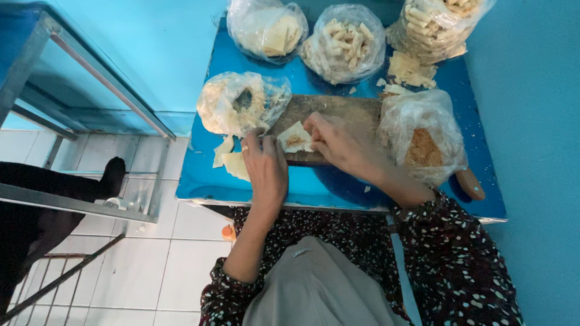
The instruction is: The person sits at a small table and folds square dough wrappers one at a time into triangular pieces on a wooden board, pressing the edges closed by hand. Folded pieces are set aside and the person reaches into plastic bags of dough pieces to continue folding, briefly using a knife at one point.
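A thin pale pastry sheet [295,136] with a bit of brown filling on it lies on a wooden board [338,111] on the blue table [314,184]. My left hand [264,166] pinches the sheet's left edge. From the right, my right hand [338,142] holds its other side with fingers curled over it. Both hands grip the same sheet. Loose pale sheets [232,160] lie on the table just left of my left hand.
A plastic bag of brown crumbly filling [423,145] sits at the right of the board. A bag of sheets [241,102] stands at the left. Three bags of pastry pieces and rolled sticks [344,45] line the back. A metal frame [90,90] stands left of the table.
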